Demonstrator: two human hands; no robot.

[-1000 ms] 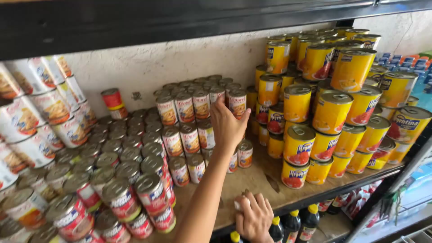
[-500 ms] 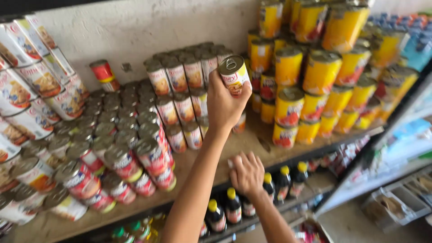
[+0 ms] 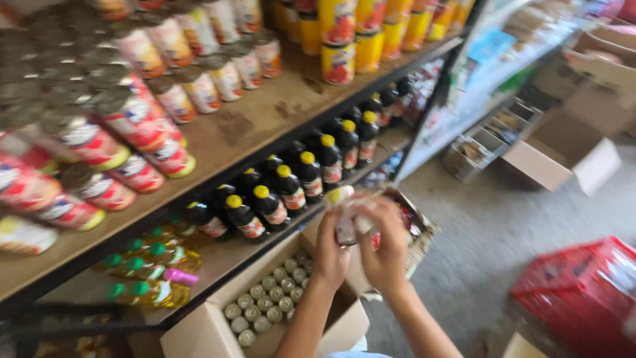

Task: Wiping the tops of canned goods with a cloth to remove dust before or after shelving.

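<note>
Both hands had dropped from the top shelf, bringing the can down in front of the body.

Left hand (image 3: 329,248) and right hand (image 3: 384,248) were closed together around the can (image 3: 344,215), a blurred light-labelled tin held over the open cardboard box (image 3: 199,328) of round-lidded jars (image 3: 265,301). Just beyond stood dark bottles with yellow caps (image 3: 291,182) on the middle shelf, and green-capped oil bottles (image 3: 142,275) on the shelf below. Farther up, red-labelled cans (image 3: 99,142) and yellow cans (image 3: 338,59) filled the wooden shelf (image 3: 265,113). A red basket (image 3: 576,292) sat on the floor to the right.
</note>
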